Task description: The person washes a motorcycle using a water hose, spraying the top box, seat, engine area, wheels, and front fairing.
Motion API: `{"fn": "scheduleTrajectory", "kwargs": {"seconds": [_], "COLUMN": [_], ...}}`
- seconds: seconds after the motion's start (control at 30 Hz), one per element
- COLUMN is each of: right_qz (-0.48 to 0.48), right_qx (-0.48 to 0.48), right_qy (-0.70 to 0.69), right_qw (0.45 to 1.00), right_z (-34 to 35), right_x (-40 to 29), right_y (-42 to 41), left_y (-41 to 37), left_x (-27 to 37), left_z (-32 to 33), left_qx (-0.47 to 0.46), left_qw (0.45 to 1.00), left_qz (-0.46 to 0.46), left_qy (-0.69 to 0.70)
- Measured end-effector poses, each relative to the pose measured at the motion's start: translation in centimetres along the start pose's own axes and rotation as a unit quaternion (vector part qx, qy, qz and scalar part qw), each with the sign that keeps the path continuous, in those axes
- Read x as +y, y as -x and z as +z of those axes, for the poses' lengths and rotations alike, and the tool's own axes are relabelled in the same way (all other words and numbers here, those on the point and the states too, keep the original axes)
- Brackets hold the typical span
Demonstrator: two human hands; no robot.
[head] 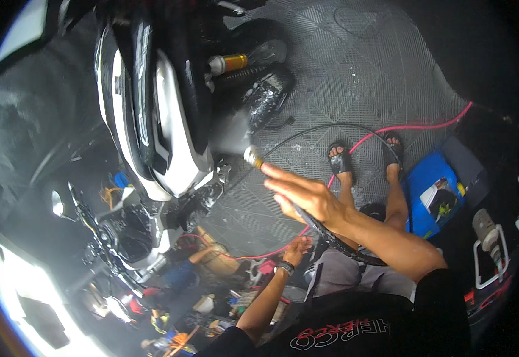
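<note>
My right hand (315,198) is closed around a spray nozzle (253,157) with a pale tip and a brass-coloured collar. A black hose (340,244) runs back from it under my forearm. A fan of mist (230,134) leaves the tip towards the motor scooter (172,120), which has white and black body panels. A gold shock absorber reservoir (235,63) and a wet black exhaust silencer (268,96) with whitish spots show at its side. Lower down, my left hand (297,250), with a watch on the wrist, hangs with fingers apart, holding nothing.
A pink-red hose (413,127) crosses the grey grated floor (349,76) by my sandalled feet. At right are a blue bin (433,196) and a metal canister (487,230). The handlebar (87,214) juts out left. Beyond it, another person's arm (201,254) shows near scattered items.
</note>
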State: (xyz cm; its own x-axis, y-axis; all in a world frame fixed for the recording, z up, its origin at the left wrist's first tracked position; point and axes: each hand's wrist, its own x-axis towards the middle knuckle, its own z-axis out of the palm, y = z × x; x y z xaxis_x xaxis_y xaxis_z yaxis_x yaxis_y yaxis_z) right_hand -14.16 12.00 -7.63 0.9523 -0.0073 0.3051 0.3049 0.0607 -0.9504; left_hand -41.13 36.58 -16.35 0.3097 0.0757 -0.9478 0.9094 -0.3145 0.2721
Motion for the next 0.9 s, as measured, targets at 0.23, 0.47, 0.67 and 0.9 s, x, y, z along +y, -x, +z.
{"fn": "scheduleTrajectory", "kwargs": {"seconds": [0.23,0.47,0.67,0.9], "right_qz": [0.022,0.076,0.031,0.018], "right_qx": [-0.007,0.021,-0.053,-0.061], "right_qy": [0.093,0.054,0.024,0.041], "right_qw": [0.995,0.995,0.998,0.997], "right_z": [0.1,2.6,10.7,14.5], "right_x": [-1.4,-1.3,0.9,4.3], "right_y": [-1.1,0.0,2.7,6.2], "left_y": [0.4,0.6,-0.5,-1.6], "left_x": [-2.2,-5.5,-7.1,-8.2], "left_z": [0.6,-0.9,-3.6,-7.0], "left_qx": [0.015,0.007,0.022,0.016], "left_qw": [0.996,0.994,0.996,0.996], "left_qz": [0.009,0.009,0.013,0.019], "left_qy": [0.089,0.111,0.086,0.088]}}
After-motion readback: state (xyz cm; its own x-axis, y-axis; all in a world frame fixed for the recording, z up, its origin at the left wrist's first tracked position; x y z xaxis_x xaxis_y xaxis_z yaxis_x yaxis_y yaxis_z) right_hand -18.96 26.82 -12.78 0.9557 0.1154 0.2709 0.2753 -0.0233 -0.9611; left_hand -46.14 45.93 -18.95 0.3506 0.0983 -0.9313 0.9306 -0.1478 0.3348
